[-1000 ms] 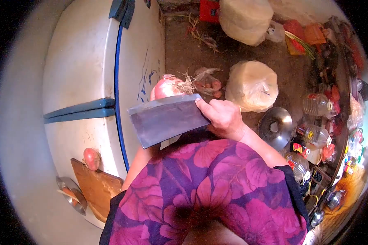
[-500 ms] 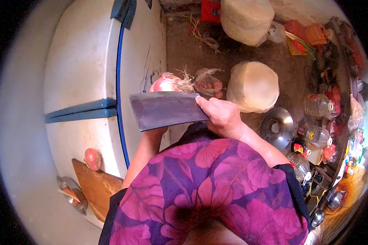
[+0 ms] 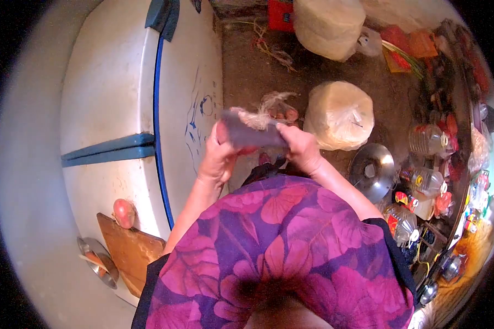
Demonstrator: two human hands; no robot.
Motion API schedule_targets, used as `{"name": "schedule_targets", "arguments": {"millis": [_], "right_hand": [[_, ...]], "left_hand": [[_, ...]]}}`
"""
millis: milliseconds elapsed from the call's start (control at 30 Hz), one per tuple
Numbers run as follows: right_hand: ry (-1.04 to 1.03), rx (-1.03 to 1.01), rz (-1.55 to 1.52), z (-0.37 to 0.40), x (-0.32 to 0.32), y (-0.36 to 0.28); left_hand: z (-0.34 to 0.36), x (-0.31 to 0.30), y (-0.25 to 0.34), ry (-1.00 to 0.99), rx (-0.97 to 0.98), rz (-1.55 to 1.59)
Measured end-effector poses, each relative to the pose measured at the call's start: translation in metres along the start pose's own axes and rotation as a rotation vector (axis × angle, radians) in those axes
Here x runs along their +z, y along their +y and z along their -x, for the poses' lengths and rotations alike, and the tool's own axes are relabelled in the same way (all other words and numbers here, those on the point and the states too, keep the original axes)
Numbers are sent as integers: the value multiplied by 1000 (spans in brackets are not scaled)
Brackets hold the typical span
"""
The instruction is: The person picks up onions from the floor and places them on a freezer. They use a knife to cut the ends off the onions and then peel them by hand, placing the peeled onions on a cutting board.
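My left hand [image 3: 218, 159] grips an onion, mostly hidden behind the fingers and the blade; its dry roots [image 3: 256, 118] stick out at the top. My right hand [image 3: 301, 147] holds a wide grey cleaver [image 3: 246, 135] by the handle, the blade tilted edge-on across the onion's root end. Both hands are raised in front of my chest, beside the white fridge [image 3: 121, 109].
A wooden cutting board [image 3: 127, 249], another onion [image 3: 124, 213] and a metal bowl [image 3: 96, 260] lie on the fridge top at lower left. On the dirt floor are two full sacks [image 3: 339, 114], a bag of onions [image 3: 282, 112], a steel lid [image 3: 371, 171] and bottles [image 3: 422, 141].
The cleaver has tilted from showing its flat side to nearly edge-on and has moved up onto the onion's root end. My left hand has come into view around the onion.
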State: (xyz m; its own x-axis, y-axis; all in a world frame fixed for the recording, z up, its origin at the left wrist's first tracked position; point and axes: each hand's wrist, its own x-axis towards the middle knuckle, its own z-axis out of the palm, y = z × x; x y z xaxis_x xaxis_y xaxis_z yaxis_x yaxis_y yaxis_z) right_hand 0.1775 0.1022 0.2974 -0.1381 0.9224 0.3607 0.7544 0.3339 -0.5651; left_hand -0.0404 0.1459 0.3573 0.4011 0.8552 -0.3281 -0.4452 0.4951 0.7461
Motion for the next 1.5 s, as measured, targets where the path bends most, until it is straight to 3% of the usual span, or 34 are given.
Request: {"name": "schedule_targets", "arguments": {"millis": [67, 167, 433, 533, 633, 667, 733, 800, 867, 1000, 1067, 1267, 1367, 1433, 1500], "right_hand": [[-65, 190, 15, 32, 20, 44], [-378, 327, 121, 58, 23, 65], [-551, 543, 67, 43, 12, 63], [-505, 484, 14, 62, 20, 92], [-661, 551, 38, 59, 16, 101], [-621, 471, 54, 61, 16, 107], [-745, 522, -18, 71, 33, 142], [-696, 264, 54, 67, 36, 148], [-722, 124, 98, 60, 39, 152], [-882, 178, 165, 46, 39, 154], [-877, 162, 200, 44, 42, 169], [-812, 143, 253, 21, 49, 171], [-790, 111, 285, 12, 69, 156], [-792, 86, 308, 9, 83, 146], [-799, 73, 327, 8, 95, 135]], "left_hand": [[8, 33, 10, 28, -2, -68], [10, 45, 7, -8, -51, -52], [12, 33, 2, -64, -62, 112], [15, 35, 8, -70, 12, 121], [25, 11, -13, 63, 76, 133], [29, 15, -14, 103, 98, 110], [35, -5, -42, 141, 162, 146], [47, -3, -48, 229, 232, 232], [65, 13, -35, 196, 326, 290], [87, 12, -58, 314, 402, 449], [90, -12, -85, 392, 428, 414], [179, -12, 10, 757, 632, -29], [223, -57, 55, 1105, 822, -695], [257, -74, 88, 1406, 718, -1021], [286, -93, 109, 1632, 422, -1067]]}}
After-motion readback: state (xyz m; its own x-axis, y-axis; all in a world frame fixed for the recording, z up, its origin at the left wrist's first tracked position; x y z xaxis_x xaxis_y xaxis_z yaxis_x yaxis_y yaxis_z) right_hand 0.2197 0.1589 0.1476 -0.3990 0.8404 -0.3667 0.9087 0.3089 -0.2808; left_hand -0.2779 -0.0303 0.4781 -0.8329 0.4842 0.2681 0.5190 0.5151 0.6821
